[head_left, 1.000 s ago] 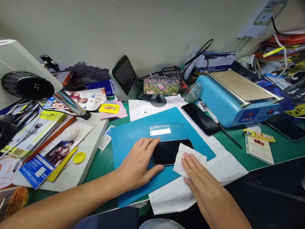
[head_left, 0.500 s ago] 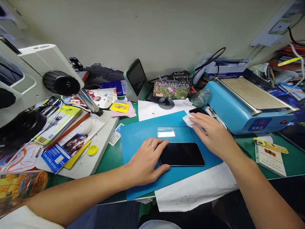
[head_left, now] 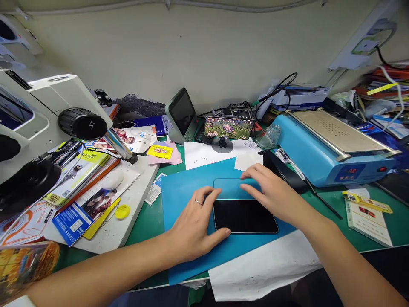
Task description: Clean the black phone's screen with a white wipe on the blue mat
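A smartphone with a dark screen lies flat on a blue mat. My left hand is at its left end, fingers apart, thumb by the lower edge and index finger near the upper left corner. Just behind the phone lies a thin clear glass sheet, partly hidden by my right hand. That hand hovers over the sheet's right part, thumb and fingers apart and holding nothing visible. A white wipe rests at the mat's back edge, beyond my right fingers.
A lit phone on a stand and a grey display stand behind. To the right sits a blue heating-plate machine, with a cigarette box before it. A microscope looms over booklets on the left.
My right hand has let go of the white wipe, leaving it at the back of the mat, and has moved left over the glass sheet. The view has tilted up slightly.
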